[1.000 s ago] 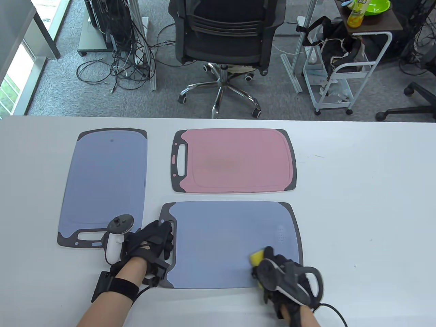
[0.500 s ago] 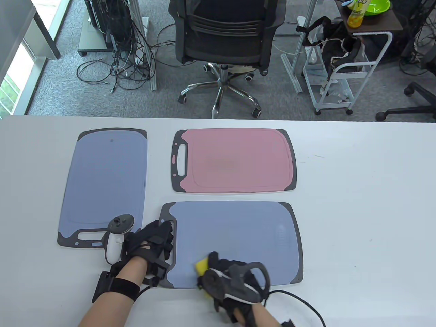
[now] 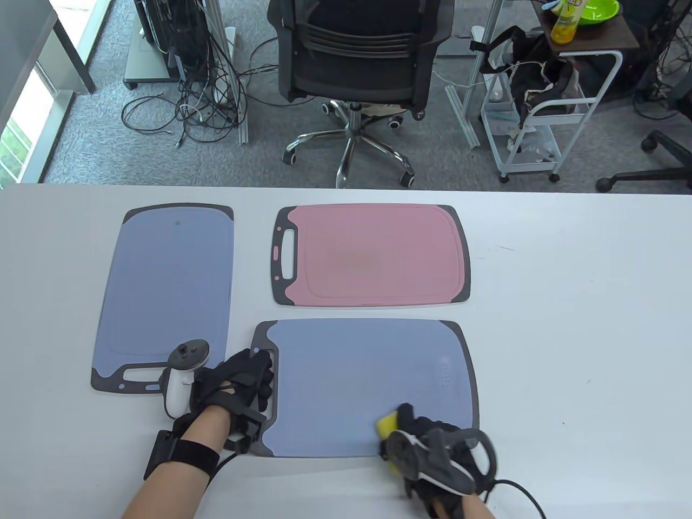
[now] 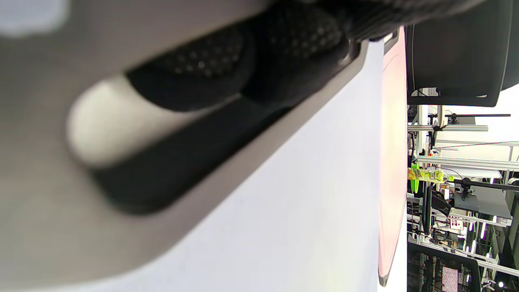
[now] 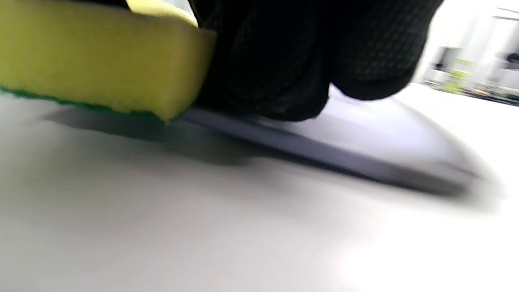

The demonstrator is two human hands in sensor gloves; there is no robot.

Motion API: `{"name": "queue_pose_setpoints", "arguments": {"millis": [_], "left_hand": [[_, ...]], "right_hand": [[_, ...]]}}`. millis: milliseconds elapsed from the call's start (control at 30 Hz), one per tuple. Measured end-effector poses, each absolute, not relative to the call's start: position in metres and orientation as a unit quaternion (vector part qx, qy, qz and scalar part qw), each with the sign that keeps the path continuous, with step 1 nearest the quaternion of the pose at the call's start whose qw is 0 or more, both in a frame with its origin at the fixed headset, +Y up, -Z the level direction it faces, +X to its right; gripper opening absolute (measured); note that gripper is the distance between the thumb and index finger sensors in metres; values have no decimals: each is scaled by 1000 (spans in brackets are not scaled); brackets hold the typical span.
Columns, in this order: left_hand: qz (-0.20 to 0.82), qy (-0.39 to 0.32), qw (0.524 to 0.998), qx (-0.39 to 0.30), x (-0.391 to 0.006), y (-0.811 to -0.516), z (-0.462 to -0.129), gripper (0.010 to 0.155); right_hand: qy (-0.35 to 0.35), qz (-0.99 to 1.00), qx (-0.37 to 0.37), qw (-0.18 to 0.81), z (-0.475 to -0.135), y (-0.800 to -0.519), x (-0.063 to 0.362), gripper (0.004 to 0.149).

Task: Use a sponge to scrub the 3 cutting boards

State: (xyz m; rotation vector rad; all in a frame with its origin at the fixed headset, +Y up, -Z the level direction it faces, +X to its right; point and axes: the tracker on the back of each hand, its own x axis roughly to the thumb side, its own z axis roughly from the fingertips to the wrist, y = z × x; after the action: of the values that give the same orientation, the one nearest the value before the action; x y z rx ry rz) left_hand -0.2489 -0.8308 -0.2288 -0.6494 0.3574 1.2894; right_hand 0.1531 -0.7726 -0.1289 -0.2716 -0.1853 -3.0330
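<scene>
Right hand (image 3: 432, 459) curled round sponge (image 3: 387, 424) on near board (image 3: 357, 378); left hand (image 3: 238, 386), fingers (image 4: 194, 81) straight, pressing that board's handle end.

Bright even daylight; both wrist views blurred.

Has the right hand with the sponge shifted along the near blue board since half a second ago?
Yes. The right hand and sponge have slid rightward along the near blue board, from near its handle end back toward its right end.
</scene>
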Motion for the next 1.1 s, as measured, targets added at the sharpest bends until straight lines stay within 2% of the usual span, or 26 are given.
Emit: {"name": "queue_pose_setpoints", "arguments": {"millis": [100,200,300,333,400,433,500,533,567,633,733,800,900,933,1033,1100], "left_hand": [[592,169,725,-309,-250,-832,-230,52],[603,173,706,-330,-252,-833,-232,55],[620,164,688,-339,-255,-832,-230,55],[627,157,698,-309,-256,-829,-228,52],[633,99,718,-272,-258,-821,-228,50],[647,52,719,-249,-258,-812,-230,49],[639,-62,751,-157,-254,-777,-230,49],[620,-105,770,-107,-253,-761,-227,49],[590,-150,793,-28,-251,-738,-220,49],[525,-195,825,74,-248,-703,-203,48],[407,-272,866,100,-246,-676,-184,42],[346,-316,881,70,-246,-677,-180,40],[273,-321,907,-18,-244,-700,-180,40],[231,-323,918,-24,-241,-710,-177,40],[196,-350,916,9,-227,-726,-173,41],[100,-359,926,58,-213,-731,-167,43]], "right_hand": [[-71,-997,8,29,-129,-776,228,77],[-69,-995,66,10,-129,-779,263,75],[-47,-995,82,34,-131,-779,281,75],[-42,-995,91,30,-131,-778,285,75],[-23,-994,104,11,-131,-775,290,75],[-10,-994,108,0,-130,-772,292,75],[8,-992,118,-32,-127,-769,296,75],[12,-992,120,-41,-126,-768,297,75],[19,-991,124,-52,-124,-766,299,75],[26,-989,130,-65,-122,-765,302,75],[32,-987,139,-80,-119,-763,306,74],[37,-986,139,-85,-118,-763,307,74],[43,-984,143,-96,-118,-762,306,74],[43,-984,141,-97,-117,-763,304,74],[42,-987,135,-74,-116,-763,301,74],[49,-986,139,-81,-114,-762,302,74]]}}
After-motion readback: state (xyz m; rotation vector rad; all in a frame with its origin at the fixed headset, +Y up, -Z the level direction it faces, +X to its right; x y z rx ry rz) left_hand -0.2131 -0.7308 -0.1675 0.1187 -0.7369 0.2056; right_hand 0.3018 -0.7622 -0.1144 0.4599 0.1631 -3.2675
